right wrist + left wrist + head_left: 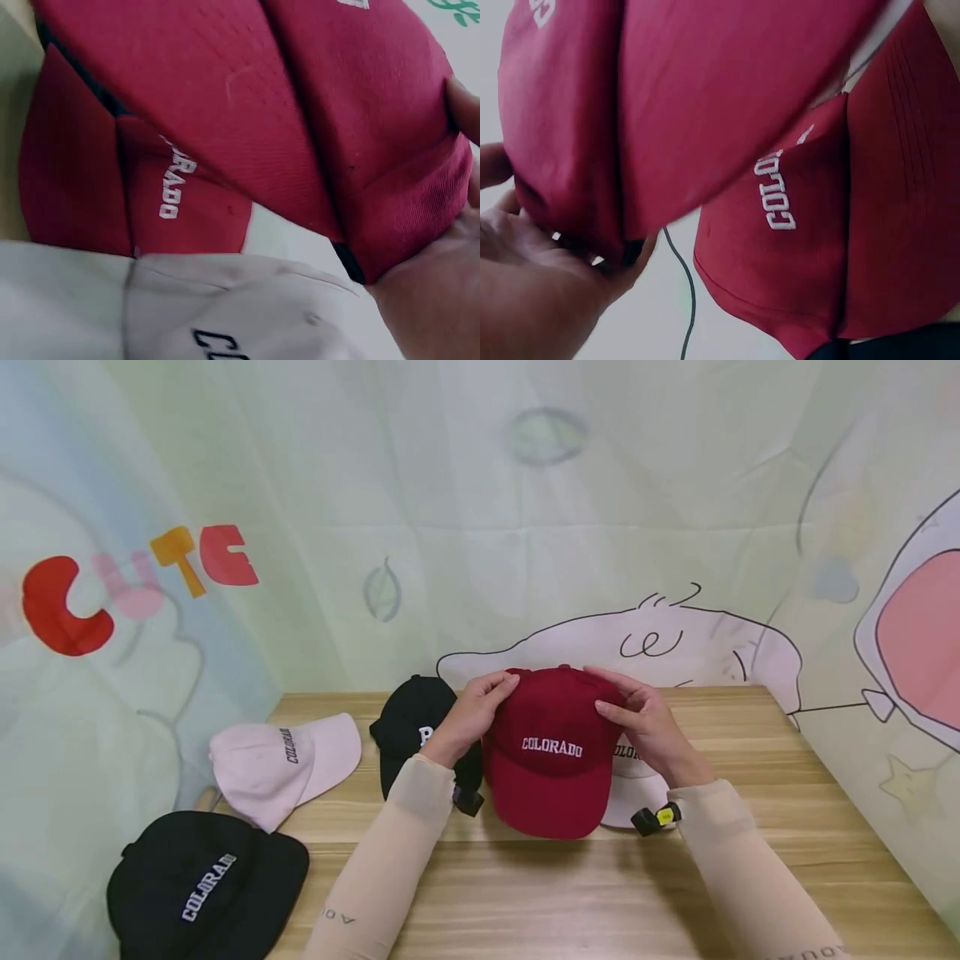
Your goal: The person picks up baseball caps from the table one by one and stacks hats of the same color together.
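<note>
Both hands hold a red baseball cap [551, 718] with white COLORADO lettering, its brim hanging toward me above the table. The left hand [468, 714] grips the crown's left side, and the right hand [656, 731] grips its right side, thumb across the front. In the wrist views a second red cap [769, 262] with the same lettering stands behind the held one, which hides it in the head view. Beside my right hand is a whitish cap [637, 797], partly covered by the held cap. A black cap [412, 710] with a white letter stands beyond my left hand.
A pale pink cap [255, 768] lies on the left of the wooden table [750, 860]. Nearer, at the left front, lies a black COLORADO cap [225, 893]. A printed curtain [337, 485] closes off the back and sides.
</note>
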`<state>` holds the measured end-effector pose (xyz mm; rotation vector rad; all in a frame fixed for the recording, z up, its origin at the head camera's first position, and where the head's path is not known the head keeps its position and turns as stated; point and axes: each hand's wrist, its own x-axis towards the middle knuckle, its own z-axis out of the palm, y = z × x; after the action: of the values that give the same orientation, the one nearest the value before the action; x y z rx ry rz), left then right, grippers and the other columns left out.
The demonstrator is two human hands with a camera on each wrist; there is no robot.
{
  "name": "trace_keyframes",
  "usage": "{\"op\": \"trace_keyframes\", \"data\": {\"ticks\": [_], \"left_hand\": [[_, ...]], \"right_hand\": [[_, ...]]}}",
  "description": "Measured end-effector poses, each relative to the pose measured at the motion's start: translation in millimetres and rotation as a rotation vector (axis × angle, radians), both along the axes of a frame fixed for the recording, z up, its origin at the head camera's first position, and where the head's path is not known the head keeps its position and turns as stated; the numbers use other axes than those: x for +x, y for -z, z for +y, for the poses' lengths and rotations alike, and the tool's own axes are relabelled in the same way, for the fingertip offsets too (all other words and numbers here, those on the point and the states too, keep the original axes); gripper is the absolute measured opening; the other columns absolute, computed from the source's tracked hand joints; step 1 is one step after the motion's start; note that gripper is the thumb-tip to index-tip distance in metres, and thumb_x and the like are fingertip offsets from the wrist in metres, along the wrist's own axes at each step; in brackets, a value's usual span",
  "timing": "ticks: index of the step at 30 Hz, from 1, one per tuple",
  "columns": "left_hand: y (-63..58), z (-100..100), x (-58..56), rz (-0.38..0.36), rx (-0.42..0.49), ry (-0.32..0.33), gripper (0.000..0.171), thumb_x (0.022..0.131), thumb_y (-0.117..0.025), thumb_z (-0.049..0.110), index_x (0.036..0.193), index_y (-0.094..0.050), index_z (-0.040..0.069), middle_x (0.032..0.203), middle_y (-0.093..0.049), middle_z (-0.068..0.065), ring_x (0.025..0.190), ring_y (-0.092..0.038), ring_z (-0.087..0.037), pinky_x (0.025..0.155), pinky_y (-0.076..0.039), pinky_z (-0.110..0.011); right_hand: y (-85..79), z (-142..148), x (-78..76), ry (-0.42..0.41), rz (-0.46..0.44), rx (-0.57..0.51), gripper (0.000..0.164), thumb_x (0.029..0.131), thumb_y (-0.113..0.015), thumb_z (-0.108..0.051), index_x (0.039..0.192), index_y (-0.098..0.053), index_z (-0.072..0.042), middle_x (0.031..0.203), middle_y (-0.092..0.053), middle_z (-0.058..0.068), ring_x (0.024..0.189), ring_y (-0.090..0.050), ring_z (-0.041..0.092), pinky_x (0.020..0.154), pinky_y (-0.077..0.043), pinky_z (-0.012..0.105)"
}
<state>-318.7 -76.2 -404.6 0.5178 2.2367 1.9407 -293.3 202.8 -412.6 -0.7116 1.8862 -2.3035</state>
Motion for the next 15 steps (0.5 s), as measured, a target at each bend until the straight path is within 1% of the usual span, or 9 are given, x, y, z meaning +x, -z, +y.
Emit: {"op": "trace_keyframes", "data": {"ticks": [3,6,8,9,12,15], "left_hand": [[2.2,-2,-2.2,0.017,-0.002,-0.065,0.033,0.111,-0.048,0.034,0.106,-0.069,0.008,0.086,-0.063,0.001,0.081,-0.061,-0.013,0.074,-0.051,-0.027],[4.5,-2,-5.1,0.040,-0.015,-0.122,0.034,0.112,-0.046,0.034,0.105,-0.067,0.009,0.085,-0.059,0.001,0.080,-0.058,-0.013,0.073,-0.049,-0.028],[6.6,-4,-7.1,0.038,-0.017,-0.157,0.032,0.112,-0.045,0.033,0.105,-0.067,0.010,0.084,-0.058,0.001,0.081,-0.057,-0.013,0.074,-0.048,-0.028],[7.9,-4,-8.3,0.031,-0.015,-0.174,0.032,0.112,-0.045,0.033,0.104,-0.066,0.010,0.084,-0.058,0.001,0.081,-0.056,-0.013,0.074,-0.047,-0.029],[12.4,-8,-11.9,0.006,0.002,-0.217,0.030,0.112,-0.045,0.033,0.104,-0.064,0.011,0.081,-0.057,0.001,0.080,-0.056,-0.014,0.075,-0.046,-0.030],[17.2,-11,-16.1,-0.011,0.025,-0.237,0.029,0.112,-0.045,0.034,0.106,-0.064,0.012,0.081,-0.057,0.002,0.081,-0.057,-0.014,0.076,-0.046,-0.031]], "right_hand": [[4.5,-10,-4.6,0.070,-0.058,0.019,0.050,0.101,-0.064,-0.002,0.150,-0.054,-0.007,0.129,-0.071,-0.008,0.112,-0.068,0.008,0.092,-0.059,0.023],[6.9,-20,-8.8,0.163,-0.106,0.051,0.050,0.100,-0.067,-0.008,0.149,-0.055,-0.008,0.125,-0.070,-0.010,0.110,-0.067,0.007,0.090,-0.057,0.020],[7.9,-27,-10.9,0.220,-0.134,0.083,0.051,0.100,-0.068,-0.011,0.149,-0.056,-0.010,0.125,-0.068,-0.010,0.109,-0.065,0.006,0.090,-0.056,0.018],[8.2,-30,-11.7,0.247,-0.150,0.098,0.051,0.100,-0.069,-0.013,0.149,-0.056,-0.012,0.126,-0.067,-0.010,0.110,-0.065,0.005,0.091,-0.055,0.017],[10.0,-38,-14.1,0.293,-0.181,0.140,0.053,0.101,-0.068,-0.018,0.152,-0.053,-0.015,0.134,-0.062,-0.004,0.112,-0.063,0.005,0.092,-0.053,0.015],[12.4,-44,-16.9,0.324,-0.215,0.157,0.054,0.102,-0.067,-0.019,0.154,-0.050,-0.017,0.142,-0.058,0.003,0.114,-0.061,0.005,0.093,-0.052,0.013]]}}
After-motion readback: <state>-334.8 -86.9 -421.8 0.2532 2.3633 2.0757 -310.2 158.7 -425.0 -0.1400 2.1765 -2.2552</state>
